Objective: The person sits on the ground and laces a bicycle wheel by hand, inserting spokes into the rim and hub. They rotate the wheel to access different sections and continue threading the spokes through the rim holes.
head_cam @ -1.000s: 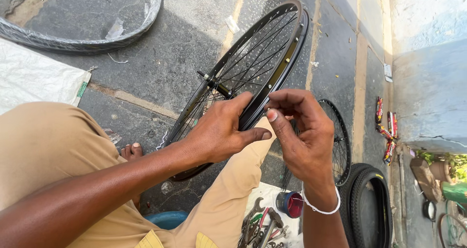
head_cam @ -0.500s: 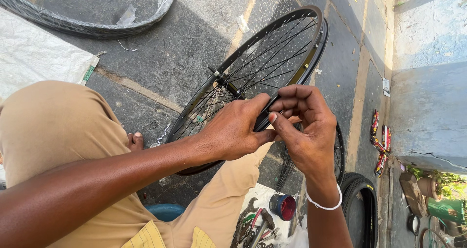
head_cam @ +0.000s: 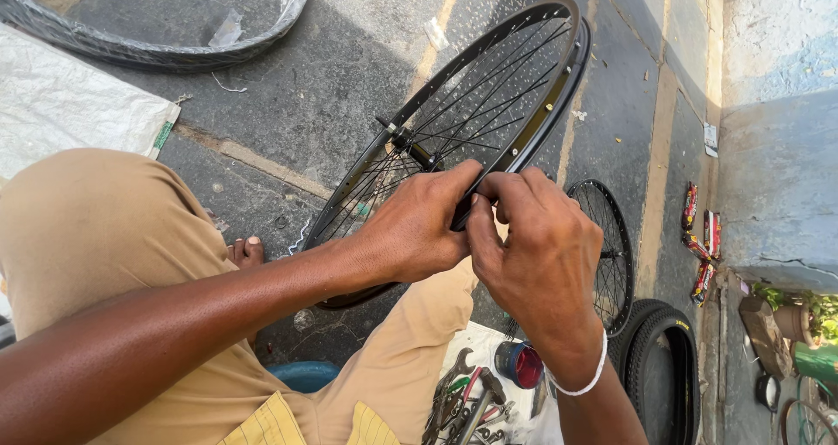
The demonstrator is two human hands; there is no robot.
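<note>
Left hand [head_cam: 417, 227] and right hand [head_cam: 532, 244] meet fingertip to fingertip, both pinched closed on the black wheel rim [head_cam: 546, 118]; the hub [head_cam: 410, 146] sits just above the grip, tools [head_cam: 467, 406] below.

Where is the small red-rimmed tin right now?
In the head view, the small red-rimmed tin sits low, right of centre, just below the right hand's wrist, beside the pile of hand tools.

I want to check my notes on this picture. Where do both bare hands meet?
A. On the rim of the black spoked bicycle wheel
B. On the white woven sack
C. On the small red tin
A: the left hand and right hand pinch the rim of the black spoked bicycle wheel.
</note>
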